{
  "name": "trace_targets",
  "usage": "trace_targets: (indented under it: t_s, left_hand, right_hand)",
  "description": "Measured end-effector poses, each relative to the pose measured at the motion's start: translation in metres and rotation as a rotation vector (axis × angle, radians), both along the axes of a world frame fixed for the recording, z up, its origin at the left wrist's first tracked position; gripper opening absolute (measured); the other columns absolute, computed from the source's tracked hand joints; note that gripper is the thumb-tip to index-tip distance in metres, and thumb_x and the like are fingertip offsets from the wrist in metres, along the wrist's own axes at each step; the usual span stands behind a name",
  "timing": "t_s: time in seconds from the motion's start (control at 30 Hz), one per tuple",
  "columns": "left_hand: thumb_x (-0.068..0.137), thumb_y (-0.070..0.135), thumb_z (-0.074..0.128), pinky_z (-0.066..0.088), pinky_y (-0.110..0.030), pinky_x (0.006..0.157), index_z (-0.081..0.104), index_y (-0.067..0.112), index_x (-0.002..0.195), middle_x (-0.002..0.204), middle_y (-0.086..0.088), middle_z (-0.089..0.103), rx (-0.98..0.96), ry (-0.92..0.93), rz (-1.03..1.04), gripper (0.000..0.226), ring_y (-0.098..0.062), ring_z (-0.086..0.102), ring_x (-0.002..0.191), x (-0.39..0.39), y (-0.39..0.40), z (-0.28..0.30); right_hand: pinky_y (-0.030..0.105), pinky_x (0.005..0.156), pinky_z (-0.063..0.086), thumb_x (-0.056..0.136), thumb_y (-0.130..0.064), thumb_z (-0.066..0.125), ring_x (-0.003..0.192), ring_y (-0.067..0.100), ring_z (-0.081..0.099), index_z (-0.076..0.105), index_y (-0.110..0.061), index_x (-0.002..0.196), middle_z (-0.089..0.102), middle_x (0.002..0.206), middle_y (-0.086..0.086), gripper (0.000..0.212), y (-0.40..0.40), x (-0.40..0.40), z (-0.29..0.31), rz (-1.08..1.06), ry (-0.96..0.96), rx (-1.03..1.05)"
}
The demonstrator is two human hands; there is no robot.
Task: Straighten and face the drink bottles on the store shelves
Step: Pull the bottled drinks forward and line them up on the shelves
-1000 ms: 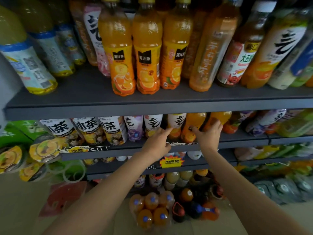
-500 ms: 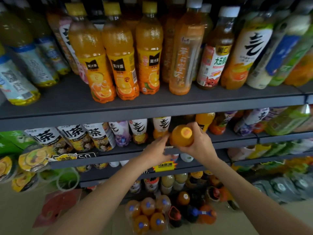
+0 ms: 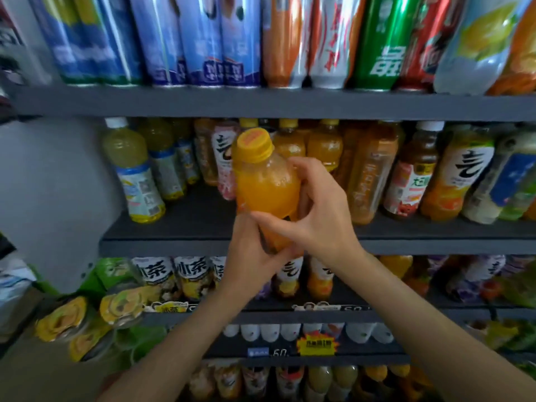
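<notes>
Orange bottle up off the shelves, held in the air in front of the middle shelf, both hands on it. It's clear, smooth plastic, round-shouldered, full of cloudy orange juice, with a ribbed yellow cap. Long axis close to upright, cap leaning up and a little left, toward the camera; the base is buried in the hands, and I can't make out its label.

Far left on that shelf, pale yellow bottles with white caps and blue-white labels stand near the left end. The left hand comes up from below, fingers wrapped round the lower body of the orange bottle. The right hand clasps it from the right side, thumb across the front, fingers curled behind.

Behind them, more orange bottles stand in a row. To the right, a brown drink with a red-white label and bottles with bold black brush lettering.

Top shelf: glossy blue cans left, a green can right.
</notes>
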State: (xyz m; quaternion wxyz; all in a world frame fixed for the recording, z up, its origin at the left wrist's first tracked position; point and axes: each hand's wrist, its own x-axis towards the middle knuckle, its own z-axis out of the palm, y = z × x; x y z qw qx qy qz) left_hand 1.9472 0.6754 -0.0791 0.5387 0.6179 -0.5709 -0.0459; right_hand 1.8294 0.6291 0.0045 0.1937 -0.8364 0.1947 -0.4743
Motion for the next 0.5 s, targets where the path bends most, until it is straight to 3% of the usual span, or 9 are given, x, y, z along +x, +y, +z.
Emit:
trace_targets:
  t_s: [0.07, 0.17, 0.3, 0.37, 0.5]
  left_hand:
    - [0.062, 0.064, 0.064, 0.042, -0.014, 0.084, 0.039, 0.040, 0.116, 0.114, 0.007, 0.050, -0.009, 0.019, 0.082, 0.064, -0.001, 0.047, 0.104, 0.026, 0.015, 0.010]
    - [0.063, 0.057, 0.071, 0.048, -0.037, 0.079, 0.045, 0.027, 0.108, 0.105, 0.001, 0.054, 0.048, 0.012, 0.227, 0.060, -0.019, 0.052, 0.100, 0.069, 0.033, 0.019]
    - [0.068, 0.034, 0.081, 0.048, -0.039, 0.078, 0.053, 0.014, 0.109, 0.101, -0.004, 0.061, 0.163, -0.006, 0.320, 0.053, -0.023, 0.058, 0.095, 0.120, 0.042, 0.029]
    - [0.069, 0.029, 0.082, 0.048, -0.035, 0.076, 0.053, 0.012, 0.110, 0.100, -0.006, 0.064, 0.203, -0.008, 0.333, 0.053, -0.023, 0.060, 0.094, 0.138, 0.043, 0.031]
    - [0.074, 0.027, 0.078, 0.043, -0.031, 0.082, 0.051, 0.011, 0.116, 0.107, -0.004, 0.062, 0.293, -0.005, 0.335, 0.053, -0.024, 0.058, 0.103, 0.161, 0.034, 0.032]
  right_hand:
    - [0.008, 0.071, 0.036, 0.067, -0.054, 0.075, 0.091, 0.001, 0.049, 0.049, -0.014, 0.125, 0.055, 0.112, -0.005, 0.075, 0.009, 0.027, 0.004, 0.041, 0.009, 0.028]
    - [0.008, 0.067, 0.033, 0.071, -0.048, 0.077, 0.085, 0.002, 0.047, 0.048, -0.016, 0.128, 0.055, 0.102, -0.007, 0.072, 0.016, 0.071, 0.007, 0.080, 0.066, 0.097]
    - [0.016, 0.063, 0.033, 0.078, -0.043, 0.072, 0.086, 0.014, 0.055, 0.048, -0.014, 0.128, 0.055, 0.095, -0.002, 0.063, 0.015, 0.121, 0.010, 0.085, 0.190, 0.186]
    - [0.016, 0.070, 0.035, 0.082, -0.037, 0.070, 0.095, 0.017, 0.057, 0.048, -0.014, 0.131, 0.055, 0.109, 0.002, 0.059, 0.009, 0.136, 0.009, 0.076, 0.293, 0.169]
    - [0.034, 0.093, 0.045, 0.087, -0.021, 0.061, 0.118, 0.031, 0.051, 0.037, -0.012, 0.141, 0.037, 0.143, 0.012, 0.060, -0.006, 0.149, 0.007, -0.066, 0.402, 0.095]
